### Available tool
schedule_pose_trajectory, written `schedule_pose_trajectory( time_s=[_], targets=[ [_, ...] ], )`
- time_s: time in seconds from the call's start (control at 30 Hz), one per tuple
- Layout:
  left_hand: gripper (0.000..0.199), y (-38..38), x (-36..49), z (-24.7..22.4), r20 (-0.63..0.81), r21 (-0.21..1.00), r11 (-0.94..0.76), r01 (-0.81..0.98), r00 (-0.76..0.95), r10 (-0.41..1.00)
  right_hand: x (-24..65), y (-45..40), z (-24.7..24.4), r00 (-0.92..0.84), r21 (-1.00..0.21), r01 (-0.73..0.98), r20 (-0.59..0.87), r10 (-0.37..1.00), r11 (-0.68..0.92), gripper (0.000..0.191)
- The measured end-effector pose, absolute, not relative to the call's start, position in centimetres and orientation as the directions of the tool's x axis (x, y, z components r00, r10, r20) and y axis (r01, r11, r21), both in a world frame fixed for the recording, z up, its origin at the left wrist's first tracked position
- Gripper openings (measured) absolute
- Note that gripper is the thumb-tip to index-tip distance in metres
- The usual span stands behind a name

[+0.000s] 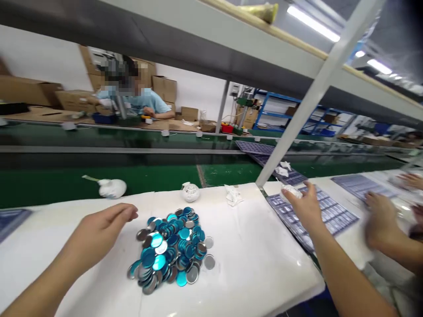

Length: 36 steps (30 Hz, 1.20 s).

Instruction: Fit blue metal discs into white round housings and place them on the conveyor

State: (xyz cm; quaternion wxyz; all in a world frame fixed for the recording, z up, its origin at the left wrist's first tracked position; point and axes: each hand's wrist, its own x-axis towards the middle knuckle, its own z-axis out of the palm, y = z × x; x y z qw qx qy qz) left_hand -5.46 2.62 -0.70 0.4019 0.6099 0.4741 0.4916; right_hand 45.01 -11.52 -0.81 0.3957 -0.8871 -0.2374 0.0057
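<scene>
My left hand point(98, 231) hovers over the white tabletop, just left of a heap of round metal discs point(178, 246), some blue-faced and some silver. Its thumb and fingers are pressed together, and anything between them is hidden. Off to the right, my right hand point(306, 207) reaches over a dark compartment tray point(340, 215). Its thumb and fingers are around a white round part point(291, 191), partly covered by the hand. Behind the heap rests a white ball-shaped part with a slotted face point(191, 193).
A white round part with a tail point(113, 188) lies at the green conveyor's point(165, 171) edge. A crumpled white piece point(233, 195) lies near a slanted metal post point(297, 119). A co-worker's arm point(390, 233) is close on the right. Another person point(142, 101) sits across the conveyor. A shelf point(198, 35) hangs overhead.
</scene>
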Motion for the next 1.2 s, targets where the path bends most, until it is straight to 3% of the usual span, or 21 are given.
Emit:
schedule_pose_trajectory(
  time_s=[0.13, 0.23, 0.33, 0.43, 0.5, 0.67, 0.83, 1.03, 1.2],
  targets=[
    [0.011, 4.5, -6.5, -0.3, 0.140, 0.947, -0.124, 0.295, -0.034, 0.990, 37.4, -11.2, 0.2, 0.650, -0.812, 0.548, 0.261, 0.714, -0.202, 0.097],
    [0.009, 4.2, -5.1, 0.2, 0.071, 0.977, -0.063, 0.205, -0.032, 0.997, 31.3, -10.6, 1.3, 0.424, -0.905, 0.414, 0.286, 0.859, 0.097, 0.098],
    [0.013, 1.2, -1.3, 0.4, -0.041, 0.999, 0.041, 0.008, 0.115, 0.993, 25.8, -9.4, 1.8, 0.205, -0.951, 0.223, 0.259, 0.944, 0.212, 0.100],
    [0.040, -2.6, 2.8, 0.6, -0.129, 0.945, 0.219, -0.243, 0.336, 0.933, 21.7, -7.3, 1.4, 0.019, -0.945, 0.205, 0.265, 0.964, 0.256, 0.104],
    [0.041, -3.7, 4.3, 0.7, -0.167, 0.878, 0.311, -0.365, 0.375, 0.912, 20.3, -5.5, 0.7, -0.064, -0.925, 0.257, 0.274, 0.960, 0.281, 0.105],
    [0.035, -2.1, 3.4, 0.4, -0.245, 0.758, 0.345, -0.554, 0.249, 0.937, 21.8, -0.7, -2.0, -0.053, -0.938, 0.292, 0.180, 0.982, 0.187, 0.058],
    [0.040, -1.6, 2.6, 0.4, -0.302, 0.719, 0.373, -0.586, 0.220, 0.928, 24.7, 0.7, -3.1, -0.030, -0.882, 0.442, 0.169, 0.985, 0.165, 0.040],
    [0.035, -2.7, 2.8, -0.1, -0.314, 0.722, 0.421, -0.550, 0.281, 0.907, 24.8, -2.1, -1.6, -0.317, -0.707, 0.660, 0.045, 0.947, 0.254, 0.012],
    [0.039, -3.0, 3.0, -0.4, -0.327, 0.758, 0.459, -0.463, 0.340, 0.882, 24.0, -2.7, -2.7, -0.415, -0.577, 0.741, 0.008, 0.910, 0.343, 0.011]
  ],
)
